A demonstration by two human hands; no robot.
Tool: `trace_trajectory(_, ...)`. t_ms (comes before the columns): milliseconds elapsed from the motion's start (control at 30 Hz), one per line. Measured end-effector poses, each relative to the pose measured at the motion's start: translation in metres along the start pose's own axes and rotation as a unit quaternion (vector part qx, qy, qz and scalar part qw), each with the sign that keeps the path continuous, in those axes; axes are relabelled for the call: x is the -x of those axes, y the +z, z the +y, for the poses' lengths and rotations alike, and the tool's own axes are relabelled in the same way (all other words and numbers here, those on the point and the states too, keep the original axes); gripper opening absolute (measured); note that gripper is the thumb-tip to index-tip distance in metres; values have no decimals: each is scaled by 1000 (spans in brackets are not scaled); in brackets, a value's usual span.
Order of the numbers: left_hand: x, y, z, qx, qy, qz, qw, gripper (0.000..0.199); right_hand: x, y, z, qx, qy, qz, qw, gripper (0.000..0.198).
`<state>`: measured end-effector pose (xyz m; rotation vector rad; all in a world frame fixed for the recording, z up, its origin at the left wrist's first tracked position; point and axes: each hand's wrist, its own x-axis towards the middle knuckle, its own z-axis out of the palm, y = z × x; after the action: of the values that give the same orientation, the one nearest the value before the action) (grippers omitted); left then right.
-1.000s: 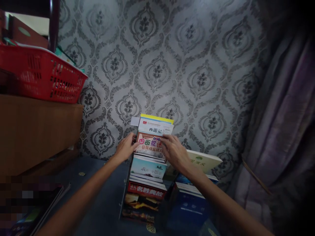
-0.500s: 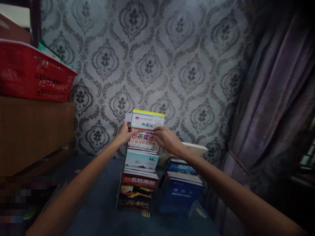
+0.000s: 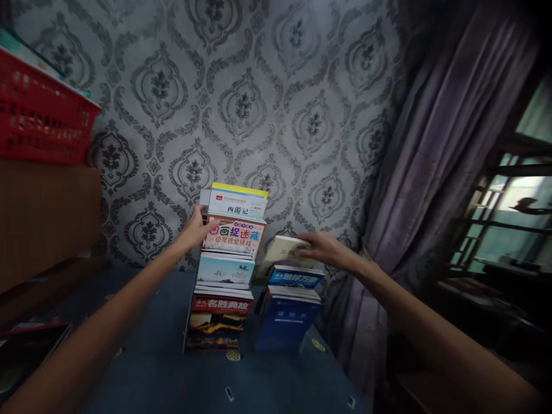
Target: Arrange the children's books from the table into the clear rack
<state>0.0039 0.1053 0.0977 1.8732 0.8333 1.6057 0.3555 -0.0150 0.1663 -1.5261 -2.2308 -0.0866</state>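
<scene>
Books stand in two stepped rows on the dark blue cloth-like surface. My left hand (image 3: 196, 229) grips the left edge of the upper books in the left row, its thumb over a picture-puzzle book (image 3: 235, 237) with colourful lettering. Behind that rises a white book (image 3: 237, 201) with a yellow top edge. Lower in front are a pale teal book (image 3: 226, 270) and a red-and-black book (image 3: 221, 322). At the right row, my right hand (image 3: 321, 248) is closed on the upper right corner of a cream book (image 3: 282, 248). Blue books (image 3: 287, 322) stand before it.
A red plastic basket (image 3: 43, 112) rests on a brown wooden cabinet (image 3: 47, 221) at the left. Patterned wallpaper (image 3: 267, 103) covers the wall behind. A purple-grey curtain (image 3: 435, 155) hangs at the right, beside a window (image 3: 509, 213). Dark flat items (image 3: 30, 351) lie at lower left.
My right hand has left the upper left-row books and moved right and down to the cream book. My left hand stays at the left row. The view has turned right.
</scene>
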Motion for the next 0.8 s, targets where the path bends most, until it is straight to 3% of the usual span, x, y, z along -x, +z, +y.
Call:
trace_trajectory(133, 0, -1, 3, 10, -25, -3, 1000, 67, 8, 8, 31, -161, 95, 52, 981, 41)
trace_trajectory(267, -2, -1, 2, 22, -24, 6, 999, 67, 11, 34, 50, -336, 125, 156, 920, 48)
trace_trajectory(333, -2, 0, 1, 27, -25, 9, 999, 66, 10, 49, 55, -436, 144, 155, 875, 52)
trace_trajectory(433, 0, 1, 2, 28, -23, 12, 999, 64, 9, 68, 60, -533, 164, 98, 825, 55)
trace_trajectory(567, 2, 3, 6, 19, -18, 5, 1000, 61, 8, 79, 59, -556, 156, 107, 809, 52)
trace_trajectory(800, 5, 5, 17, 32, -29, -13, 999, 65, -2, 71, 49, -573, 133, 88, 804, 44)
